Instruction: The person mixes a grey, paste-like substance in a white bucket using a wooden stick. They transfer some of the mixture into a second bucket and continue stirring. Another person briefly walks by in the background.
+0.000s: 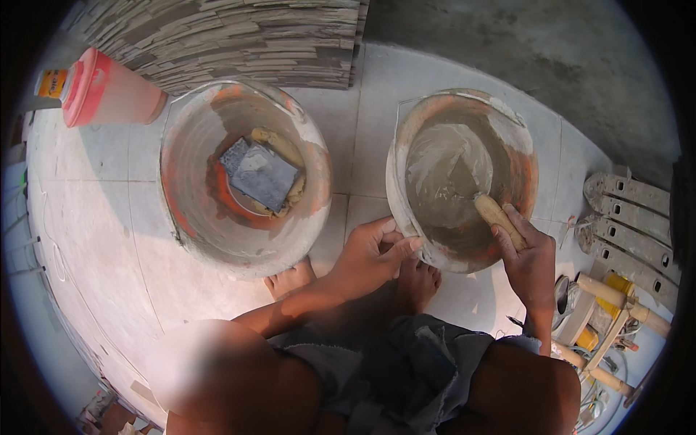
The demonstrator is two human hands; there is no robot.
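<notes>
Before me stands a cement-stained orange bucket (519, 185) partly filled with wet grey mix (440, 157). My right hand (524, 250) grips the wooden handle (492, 215) of a trowel at the bucket's near right side. A diamond-shaped patch in the mix looks like its blade, coated and hard to make out. My left hand (375, 253) pinches the bucket's near left rim between thumb and fingers. To the left is a second stained bucket (190, 179), holding a dusty grey rectangular block (261, 174) on top of a tan spongy piece (277, 144).
A pink-lidded plastic container (119, 92) stands at the far left by a stone-patterned panel (261, 43). Perforated metal bars (631, 212) lie at the right, above a wooden frame (603, 331) with cables. My bare feet (418, 283) rest on the tiled floor (375, 125) behind the buckets.
</notes>
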